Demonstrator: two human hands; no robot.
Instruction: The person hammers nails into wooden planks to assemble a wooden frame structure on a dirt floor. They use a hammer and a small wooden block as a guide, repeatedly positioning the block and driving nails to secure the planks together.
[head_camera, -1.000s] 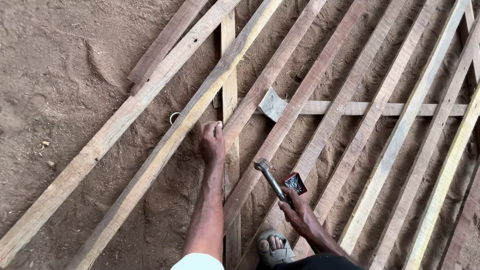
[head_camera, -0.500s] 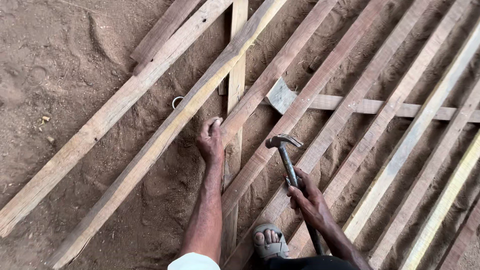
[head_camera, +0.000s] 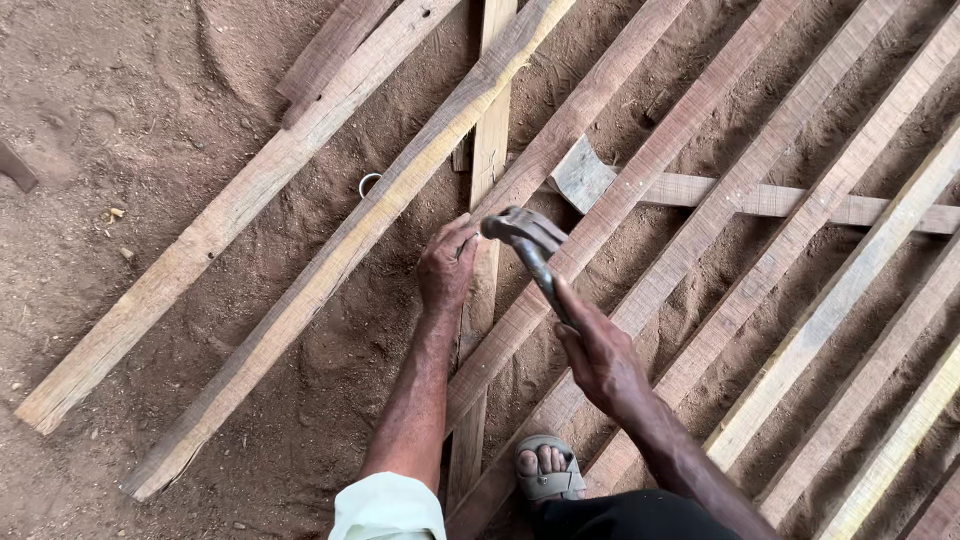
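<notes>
My right hand grips the handle of a metal claw hammer, whose head hangs just above a diagonal wooden slat. My left hand rests with bent fingers on the upright cross batten where that slat crosses it, right beside the hammer head. Whether a nail sits under the fingers cannot be made out. The slats form a lattice lying flat on sandy ground.
Several parallel slats run diagonally to the right, joined by a horizontal batten. Two loose planks lie at the left on the dirt. A small metal ring lies in the sand. My sandalled foot stands between slats.
The hammer has swung from low at my right side up and leftward, its head now close to my left hand. The left hand has stayed on the crossing.
</notes>
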